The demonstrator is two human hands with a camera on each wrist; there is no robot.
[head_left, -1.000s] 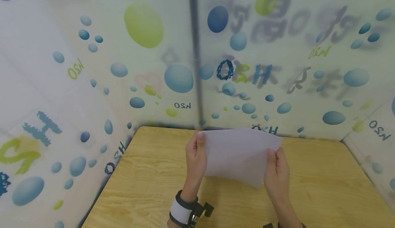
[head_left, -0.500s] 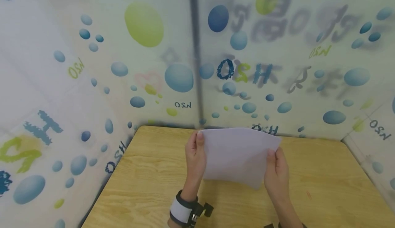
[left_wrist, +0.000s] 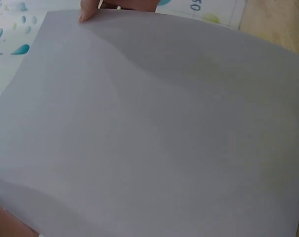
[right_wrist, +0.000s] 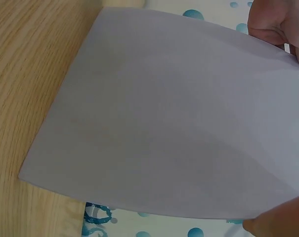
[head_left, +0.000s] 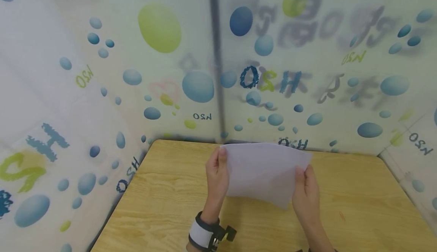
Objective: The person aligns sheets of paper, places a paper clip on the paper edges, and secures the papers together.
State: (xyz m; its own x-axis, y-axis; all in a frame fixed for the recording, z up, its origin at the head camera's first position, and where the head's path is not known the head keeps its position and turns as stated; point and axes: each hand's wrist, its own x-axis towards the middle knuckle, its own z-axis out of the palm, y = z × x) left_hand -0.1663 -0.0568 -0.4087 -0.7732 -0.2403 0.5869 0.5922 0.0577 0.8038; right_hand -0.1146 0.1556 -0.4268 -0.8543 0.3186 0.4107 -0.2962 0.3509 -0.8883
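A plain white sheet of paper is held up over the wooden table, tilted and slightly bowed. My left hand pinches it near its upper left corner, thumb on the near face. On the opposite edge, a little below the upper right corner, my right hand pinches it the same way. The paper fills most of the left wrist view, with the right hand gripping its far edge. In the right wrist view the sheet shows no marks, and the left hand grips it at the upper right.
The wooden table stands in a corner against walls printed with blue and green bubbles and mirrored lettering. A strap with a small black mount circles the left wrist. A small reddish mark lies on the table at the right.
Both hands keep their grip on the paper and stay almost in place. The sheet's lower edge shifts very slightly.
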